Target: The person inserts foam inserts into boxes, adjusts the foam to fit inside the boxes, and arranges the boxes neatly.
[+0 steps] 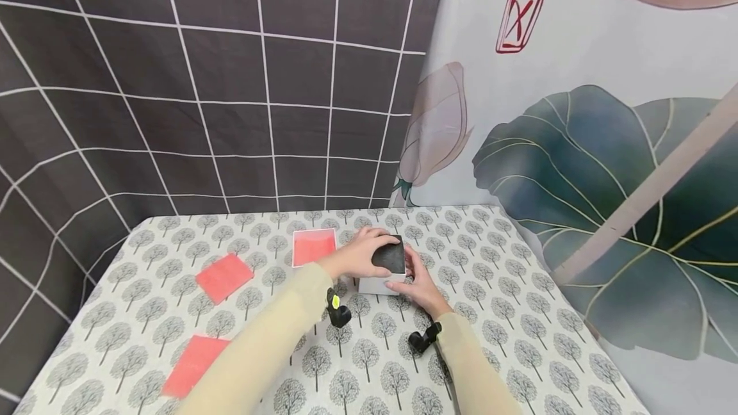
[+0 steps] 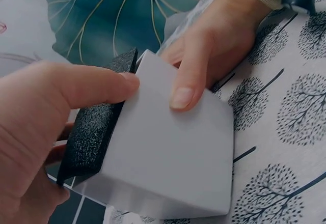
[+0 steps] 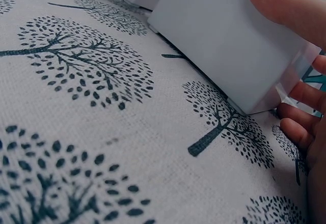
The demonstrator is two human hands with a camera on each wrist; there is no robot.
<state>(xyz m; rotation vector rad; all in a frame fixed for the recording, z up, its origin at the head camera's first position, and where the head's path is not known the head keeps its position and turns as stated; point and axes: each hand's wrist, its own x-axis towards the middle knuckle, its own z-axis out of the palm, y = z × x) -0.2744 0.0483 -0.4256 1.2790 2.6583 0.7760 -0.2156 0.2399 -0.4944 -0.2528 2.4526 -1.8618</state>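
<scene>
A small white box [image 1: 376, 286] stands on the table with a black, rough-textured pad [image 1: 391, 257] at its top. My left hand [image 1: 360, 255] holds the pad by its edges. In the left wrist view the thumb lies along one edge of the black pad [image 2: 94, 137], and the other fingers are partly hidden behind it. My right hand [image 1: 423, 287] grips the box from the right. Its thumb presses the front face of the white box [image 2: 168, 142], while its fingers reach round the far side, as the right wrist view also shows.
Left of the hands sits an open white-rimmed box [image 1: 314, 248] with a red inside. Two red sheets, one farther back [image 1: 225, 278] and one nearer [image 1: 195, 364], lie on the tree-print tablecloth [image 1: 369, 364]. A dark grid curtain [image 1: 219, 127] hangs behind the table.
</scene>
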